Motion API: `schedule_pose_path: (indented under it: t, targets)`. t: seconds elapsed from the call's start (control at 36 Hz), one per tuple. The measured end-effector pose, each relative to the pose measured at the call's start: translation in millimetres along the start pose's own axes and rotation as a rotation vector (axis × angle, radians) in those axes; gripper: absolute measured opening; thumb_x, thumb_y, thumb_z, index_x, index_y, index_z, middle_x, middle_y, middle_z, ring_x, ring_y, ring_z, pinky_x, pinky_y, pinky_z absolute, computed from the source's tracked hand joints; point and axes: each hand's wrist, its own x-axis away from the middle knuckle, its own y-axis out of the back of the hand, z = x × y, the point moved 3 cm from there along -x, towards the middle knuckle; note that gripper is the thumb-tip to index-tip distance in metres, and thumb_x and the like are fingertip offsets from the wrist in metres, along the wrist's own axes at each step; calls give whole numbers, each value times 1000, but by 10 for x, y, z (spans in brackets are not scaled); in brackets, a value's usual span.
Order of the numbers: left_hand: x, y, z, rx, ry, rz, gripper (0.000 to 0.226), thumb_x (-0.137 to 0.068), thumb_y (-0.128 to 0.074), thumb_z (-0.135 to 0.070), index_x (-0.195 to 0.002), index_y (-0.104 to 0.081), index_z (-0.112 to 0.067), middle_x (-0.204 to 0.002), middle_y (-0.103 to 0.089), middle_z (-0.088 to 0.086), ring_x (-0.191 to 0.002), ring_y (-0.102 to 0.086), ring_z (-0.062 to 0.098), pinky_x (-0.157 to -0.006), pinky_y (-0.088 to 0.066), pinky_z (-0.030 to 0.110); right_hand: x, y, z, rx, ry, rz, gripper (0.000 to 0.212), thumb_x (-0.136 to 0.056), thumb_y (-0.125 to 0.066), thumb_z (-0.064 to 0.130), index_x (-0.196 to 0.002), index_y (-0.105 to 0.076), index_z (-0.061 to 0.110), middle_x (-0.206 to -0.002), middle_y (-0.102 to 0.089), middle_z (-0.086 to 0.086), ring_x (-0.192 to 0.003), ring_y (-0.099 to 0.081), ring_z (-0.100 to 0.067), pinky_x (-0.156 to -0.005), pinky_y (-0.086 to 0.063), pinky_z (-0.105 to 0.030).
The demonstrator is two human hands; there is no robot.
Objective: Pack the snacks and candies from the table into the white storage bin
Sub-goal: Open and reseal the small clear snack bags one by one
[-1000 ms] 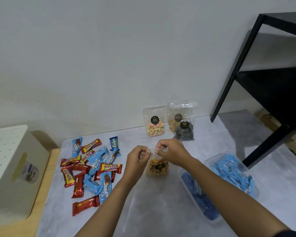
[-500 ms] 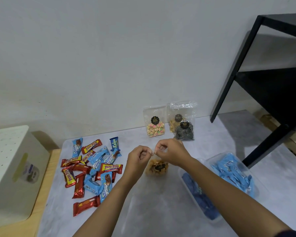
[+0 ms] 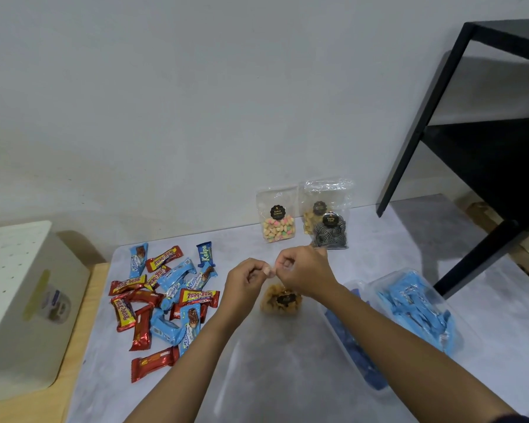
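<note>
Both hands are closed in a pinch on the top of a small clear bag. The left hand (image 3: 249,277) and the right hand (image 3: 300,270) hold it up over the counter (image 3: 275,377), and the brown snacks (image 3: 281,300) hang at the bottom. The hold looks thin. If the fingers slip, the bag may drop. If the hands pull apart too hard, the top may tear and the snacks may spill.

The white bin (image 3: 22,303) sits far to the left, well apart from the hands. It is a long way to carry a bag by its edge. The pile of bars (image 3: 162,297) lies between them, so a low swing may knock them about.

The clear top of the bag is hard to see, so I cannot tell if it is sealed. The bin is cut off at the left, and its inside does not show. The two clear tubs (image 3: 416,309) on the right hold blue things that are too blurry to name. One bag (image 3: 313,215) at the back is half hidden behind the dark swirl bag (image 3: 330,233).
</note>
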Motion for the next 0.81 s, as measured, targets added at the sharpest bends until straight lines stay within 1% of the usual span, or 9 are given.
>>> schedule_pose_path:
  t: [0.11,0.19,0.25,0.33,0.42,0.47,0.61,0.72,0.81]
  targets:
    - [-31,49,-31,-72,-56,20,20,-89,-57,-6,-79,-66,-22,-87,-67,-1,-86,-62,8,-77,-48,20,-41,20,-78,-252,7,129,15,-80,-62,14,-70,-70,22,-71,-68,0,-67,-58,-11,-71,-48,-30]
    - [-82,110,-84,-122,-109,-18,24,-87,-58,-4,-75,-64,-24,-80,-65,-7,-79,-59,-2,-72,-44,12,-65,95,-116,-316,3,131,10,-81,-67,8,-80,-74,15,-72,-66,5,-59,-57,2,-57,-43,-8]
    - [-96,133,-102,-124,-112,-34,21,-87,-59,-4,-76,-64,-21,-80,-64,-9,-76,-57,-7,-68,-41,6,-81,100,-145,-309,-5,130,10,-82,-66,5,-85,-74,9,-74,-66,5,-57,-57,13,-54,-41,-3]
    - [-92,133,-102,-110,-105,-23,22,-87,-59,-5,-75,-64,-23,-81,-65,-6,-74,-58,-4,-66,-41,6,-86,80,-161,-286,-11,134,13,-84,-63,3,-85,-74,8,-79,-70,-2,-61,-61,9,-59,-45,-5]
    - [-92,129,-91,-107,-97,-11,16,-88,-58,-6,-79,-64,-17,-82,-66,0,-74,-58,-4,-65,-42,6,-94,50,-136,-267,-2,148,18,-85,-57,-1,-84,-73,6,-82,-69,-6,-79,-67,-11,-75,-55,-22]
    - [-109,126,-70,-114,-89,1,10,-88,-59,-7,-82,-64,-13,-85,-66,4,-74,-58,-2,-65,-43,6,-100,36,-127,-248,6,149,21,-85,-53,-3,-85,-72,5,-80,-67,-4,-84,-67,-16,-79,-56,-26]
    - [-174,125,-25,-96,-38,44,6,-87,-62,-10,-84,-65,-15,-86,-65,6,-77,-61,11,-71,-47,17,-106,38,-143,-325,-34,114,23,-87,-47,-3,-91,-69,3,-81,-68,-10,-70,-64,-5,-64,-49,-9]
    - [-221,161,-15,-142,-23,39,8,-89,-58,-8,-86,-64,-13,-77,-62,2,-67,-57,1,-64,-44,9,-119,52,-184,-357,-65,166,23,-85,-49,-4,-96,-67,8,-76,-61,2,-73,-66,-10,-73,-54,-21]
    - [-219,160,-22,-170,-24,7,8,-89,-56,-7,-86,-63,-11,-78,-60,0,-73,-56,10,-62,-42,7,-111,45,-223,-323,-87,166,21,-86,-52,-2,-98,-66,8,-75,-61,3,-63,-60,2,-65,-49,-11]
